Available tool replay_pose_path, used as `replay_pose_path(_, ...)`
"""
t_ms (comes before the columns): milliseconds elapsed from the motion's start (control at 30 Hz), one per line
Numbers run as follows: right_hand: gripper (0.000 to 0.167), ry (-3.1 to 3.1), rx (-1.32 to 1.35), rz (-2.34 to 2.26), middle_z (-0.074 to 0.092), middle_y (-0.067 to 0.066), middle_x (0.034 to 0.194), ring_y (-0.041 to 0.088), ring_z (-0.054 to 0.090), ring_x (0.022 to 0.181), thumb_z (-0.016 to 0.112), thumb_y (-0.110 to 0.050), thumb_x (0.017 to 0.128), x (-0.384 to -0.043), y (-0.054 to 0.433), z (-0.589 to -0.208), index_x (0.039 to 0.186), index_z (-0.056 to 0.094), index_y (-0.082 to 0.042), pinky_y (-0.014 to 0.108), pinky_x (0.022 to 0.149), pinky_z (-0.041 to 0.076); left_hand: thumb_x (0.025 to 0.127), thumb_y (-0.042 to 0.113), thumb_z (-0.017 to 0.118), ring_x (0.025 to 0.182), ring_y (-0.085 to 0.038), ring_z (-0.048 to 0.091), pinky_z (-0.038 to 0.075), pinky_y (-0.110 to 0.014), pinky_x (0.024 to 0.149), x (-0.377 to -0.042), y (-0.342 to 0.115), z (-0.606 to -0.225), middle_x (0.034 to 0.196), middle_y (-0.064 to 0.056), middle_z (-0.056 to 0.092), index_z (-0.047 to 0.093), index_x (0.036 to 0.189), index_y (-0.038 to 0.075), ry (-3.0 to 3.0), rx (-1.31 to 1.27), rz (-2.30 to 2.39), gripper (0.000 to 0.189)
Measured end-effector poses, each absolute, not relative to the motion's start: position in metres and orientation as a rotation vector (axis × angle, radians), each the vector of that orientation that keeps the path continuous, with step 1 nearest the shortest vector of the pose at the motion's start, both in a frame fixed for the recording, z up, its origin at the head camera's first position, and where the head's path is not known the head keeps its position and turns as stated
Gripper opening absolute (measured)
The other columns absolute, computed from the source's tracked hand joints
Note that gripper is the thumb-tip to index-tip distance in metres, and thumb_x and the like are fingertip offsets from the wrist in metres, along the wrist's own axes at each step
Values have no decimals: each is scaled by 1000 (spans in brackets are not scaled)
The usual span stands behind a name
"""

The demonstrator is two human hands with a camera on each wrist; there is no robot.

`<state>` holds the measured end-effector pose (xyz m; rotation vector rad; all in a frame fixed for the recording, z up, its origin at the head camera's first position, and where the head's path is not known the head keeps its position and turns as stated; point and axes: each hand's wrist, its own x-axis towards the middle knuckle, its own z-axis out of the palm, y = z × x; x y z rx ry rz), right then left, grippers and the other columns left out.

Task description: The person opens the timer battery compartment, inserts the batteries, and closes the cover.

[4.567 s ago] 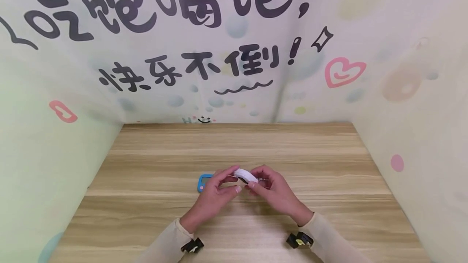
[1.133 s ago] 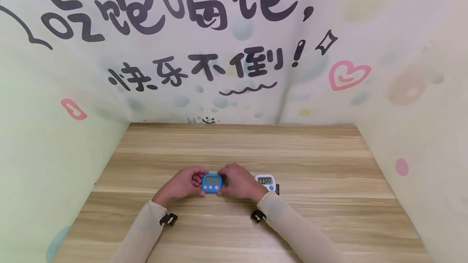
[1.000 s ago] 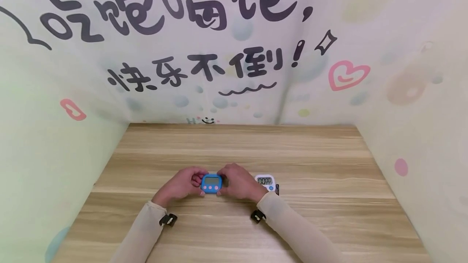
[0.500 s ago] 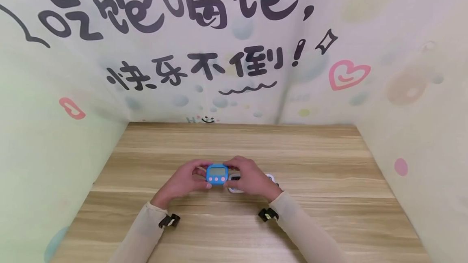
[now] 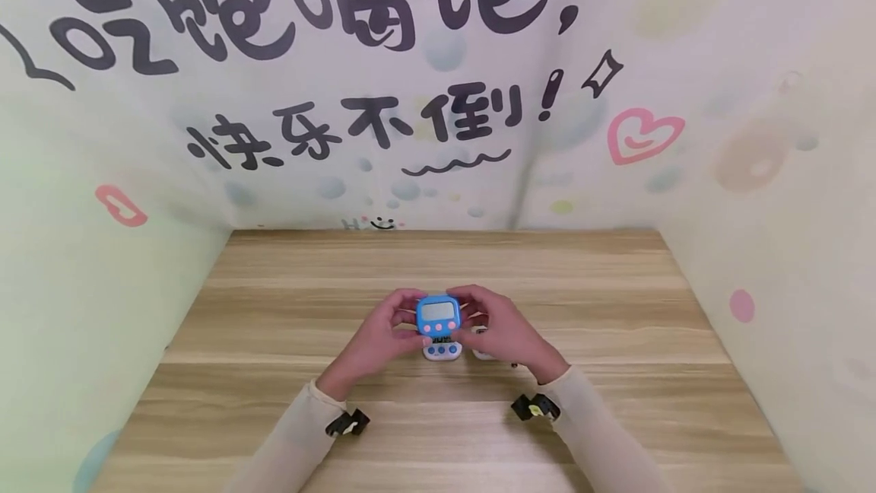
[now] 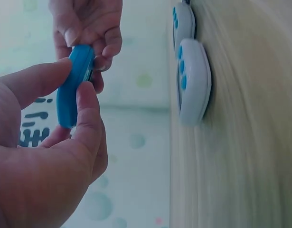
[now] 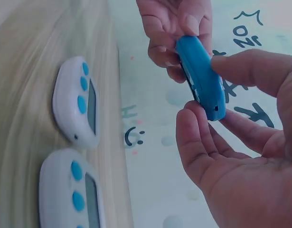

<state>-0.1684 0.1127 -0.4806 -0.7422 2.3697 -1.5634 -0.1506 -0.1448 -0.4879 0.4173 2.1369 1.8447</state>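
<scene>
A blue digital timer (image 5: 439, 314) with a grey screen and pink buttons is held up between both hands. My left hand (image 5: 379, 337) pinches its left side between thumb and fingers, while my right hand (image 5: 506, 335) grips the right side. Both wrist views show the blue timer (image 6: 74, 92) edge-on and raised off the table. Just below it in the head view is a white timer (image 5: 442, 351) with blue buttons, its screen partly covered. A second white timer (image 5: 482, 353) lies to the right, mostly hidden behind my right hand.
The wood-grain table (image 5: 438, 424) is bounded at the back by a printed wall (image 5: 369, 189) with dark lettering, and by pale side walls. In the right wrist view the two white timers lie close together, screens up, one white timer (image 7: 77, 102) farther off.
Earlier the hands held a white timer, since put down on the table. They then took the blue timer, lifted it, and moved it right, over a white timer.
</scene>
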Motion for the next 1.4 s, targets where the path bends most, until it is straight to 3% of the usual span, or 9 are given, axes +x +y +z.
replay_pose_path(167,62,2352,-655,-1572,71,5,121,22,67,104,82,-25,95,-165,125,-483,149,57,-10,28,86,61,90,-3,80,114,-28,62,62,-26,92,-146,-134,-487,137,-20,56,49,150,9,2100,434,1878,69)
replay_pose_path(333,67,2311,-606,-1594,72,7,112,21,70,98,83,-28,94,-163,131,-483,150,56,-4,26,82,62,92,-2,78,118,-29,63,61,-27,94,-143,-130,-486,137,-20,59,48,153,10,2099,421,1892,69)
replay_pose_path(433,58,2344,-589,-1594,75,5,109,20,73,92,83,-29,94,-161,133,-482,144,63,-8,27,74,63,96,5,76,121,-28,64,60,-28,99,-143,-129,-487,136,-16,65,50,153,14,2149,393,1890,63)
replay_pose_path(533,48,2326,-553,-1647,77,6,111,29,76,89,84,-27,93,-158,133,-480,137,69,-14,39,68,65,99,10,75,122,-27,66,57,-34,105,-142,-129,-487,134,-12,70,58,146,14,2199,389,1903,50)
replay_pose_path(667,38,2212,-523,-1775,74,11,119,46,76,94,82,-18,95,-155,132,-479,131,71,-15,55,74,66,99,10,75,124,-26,66,55,-40,110,-141,-131,-486,133,-9,72,68,136,11,2226,411,1935,37)
replay_pose_path(900,29,2324,-570,-1754,73,8,129,25,77,102,82,-18,94,-151,129,-477,123,76,-19,32,83,66,98,9,75,123,-24,66,57,-25,102,-139,-131,-483,134,-6,70,74,129,14,2243,377,1995,32)
replay_pose_path(1100,28,2282,-599,-1836,68,15,141,26,76,108,82,-10,93,-147,126,-474,121,77,-10,31,88,65,95,7,78,122,-17,69,58,-24,102,-138,-130,-486,140,-13,68,73,132,7,2191,421,2090,37)
replay_pose_path(1233,35,2242,-600,-1871,66,17,141,27,74,116,82,-5,91,-147,125,-474,125,73,-5,32,94,63,91,6,82,126,-16,66,56,-25,106,-136,-130,-488,146,-16,63,70,133,4,2099,409,2152,44)
replay_pose_path(1400,55,2270,-597,-1824,67,12,139,28,70,120,84,-8,90,-147,126,-475,141,64,-9,32,100,61,89,5,85,132,-25,63,54,-29,108,-135,-129,-489,148,-16,60,66,136,3,2029,362,2184,51)
